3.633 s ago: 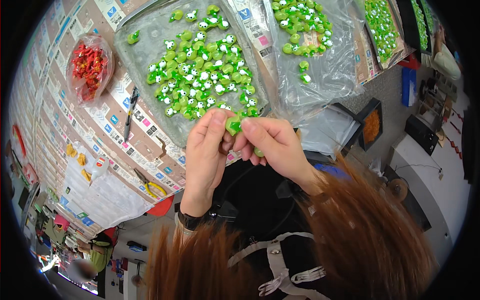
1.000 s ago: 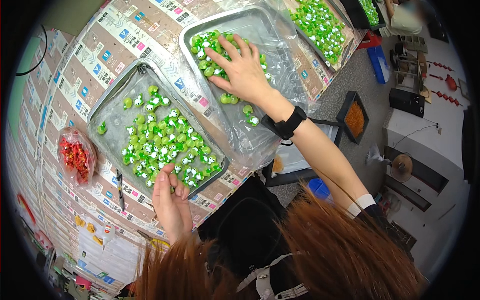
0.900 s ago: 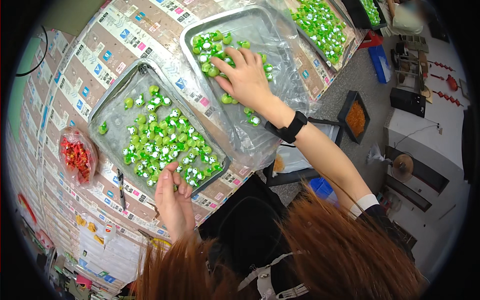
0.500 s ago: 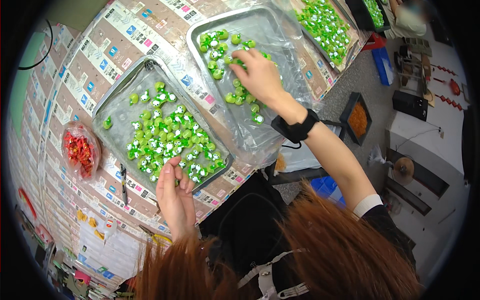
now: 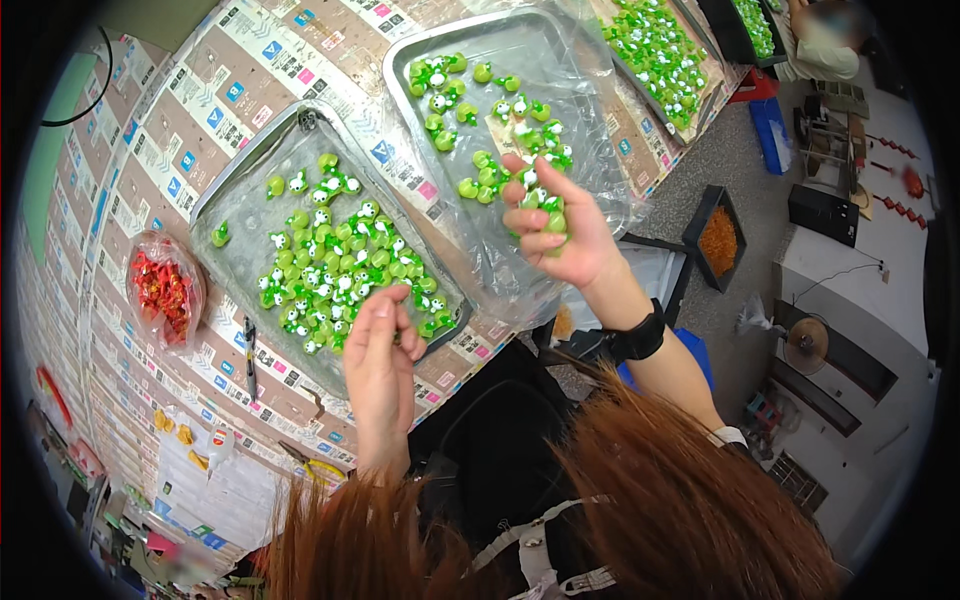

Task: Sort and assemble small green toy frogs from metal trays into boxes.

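Green pieces [image 5: 537, 193] are gripped in the curled right hand [image 5: 550, 225], held above the near edge of the right tray [image 5: 400, 60]. More lie in 2 trays. The left hand [image 5: 378, 355] rests at the left tray [image 5: 225, 195], fingertips pinched; contents cannot be told.

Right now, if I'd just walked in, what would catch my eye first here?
Bright green figures heaped in a metal tray at the centre, with a second tray of them to its right. The right hand lifts a few green pieces above that second tray, while the left hand rests at the first tray's near edge. A bag of red pieces glows at the left on the paper-covered table.
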Available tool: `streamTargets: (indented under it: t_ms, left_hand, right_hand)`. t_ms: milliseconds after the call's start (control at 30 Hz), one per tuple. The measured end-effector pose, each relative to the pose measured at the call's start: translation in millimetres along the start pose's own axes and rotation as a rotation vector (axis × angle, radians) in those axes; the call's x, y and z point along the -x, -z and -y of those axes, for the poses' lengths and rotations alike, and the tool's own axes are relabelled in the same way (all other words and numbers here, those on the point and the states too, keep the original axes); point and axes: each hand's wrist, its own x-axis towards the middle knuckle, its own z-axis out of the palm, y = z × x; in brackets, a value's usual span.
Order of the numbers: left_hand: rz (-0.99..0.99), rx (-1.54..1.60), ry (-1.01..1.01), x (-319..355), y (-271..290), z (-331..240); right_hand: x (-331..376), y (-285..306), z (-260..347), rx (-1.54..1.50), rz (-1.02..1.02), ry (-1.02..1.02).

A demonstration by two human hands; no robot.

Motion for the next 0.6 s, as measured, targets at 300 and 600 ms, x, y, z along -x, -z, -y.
streamTargets:
  t_ms: [300,600]
  left_hand:
    - [0.088,-0.331,-0.073,3,-7,-6]
    - [0.141,-0.535,-0.163,13,13,-12]
  right_hand:
    - [19,-21,-79,0.326,-0.043,-0.356]
    - [16,-36,-107,0.525,-0.226,-0.217]
